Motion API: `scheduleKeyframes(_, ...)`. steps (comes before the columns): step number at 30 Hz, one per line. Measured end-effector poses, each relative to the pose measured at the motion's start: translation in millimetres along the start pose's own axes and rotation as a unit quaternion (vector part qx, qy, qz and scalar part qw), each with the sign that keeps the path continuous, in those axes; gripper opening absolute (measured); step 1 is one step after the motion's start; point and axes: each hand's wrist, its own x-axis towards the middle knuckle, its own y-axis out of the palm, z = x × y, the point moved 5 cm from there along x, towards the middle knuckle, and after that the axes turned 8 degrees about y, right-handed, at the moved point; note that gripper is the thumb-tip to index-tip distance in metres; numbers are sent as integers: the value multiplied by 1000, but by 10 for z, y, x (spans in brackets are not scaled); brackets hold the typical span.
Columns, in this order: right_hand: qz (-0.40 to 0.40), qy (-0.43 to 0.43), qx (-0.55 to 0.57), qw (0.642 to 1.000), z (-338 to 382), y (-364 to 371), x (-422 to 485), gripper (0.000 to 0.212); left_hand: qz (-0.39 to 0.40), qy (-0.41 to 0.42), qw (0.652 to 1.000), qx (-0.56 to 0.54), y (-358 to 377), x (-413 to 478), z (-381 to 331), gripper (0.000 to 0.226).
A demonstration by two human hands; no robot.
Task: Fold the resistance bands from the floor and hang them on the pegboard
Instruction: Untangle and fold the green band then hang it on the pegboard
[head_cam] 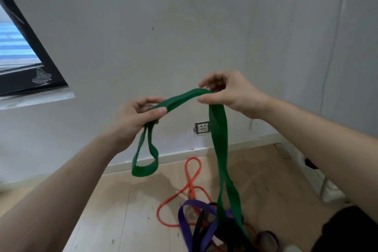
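A wide green resistance band [219,139] stretches between both hands in front of the wall. My left hand [136,117] pinches it near one end, and a short loop hangs below that grip. My right hand [229,93] holds it higher up with fingertips and thumb; from there a long twisted length drops to the floor. On the wooden floor lie an orange band [191,178], a purple band [193,223] and a black band [199,229], tangled together. No pegboard is in view.
A white wall is straight ahead with a power socket [202,128] low down above the skirting board. A dark-framed window [24,61] sits at the left. A white object [327,188] stands on the floor at the right, beside the corner.
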Motion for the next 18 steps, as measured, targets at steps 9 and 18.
scheduleKeyframes(9,1,-82,-93,992,238,68,-132,35,72,51,996,7,459,55,-236,42)
scheduleKeyframes(18,213,87,-68,971,-409,343,-167,37,65,67,996,6,499,43,-295,36)
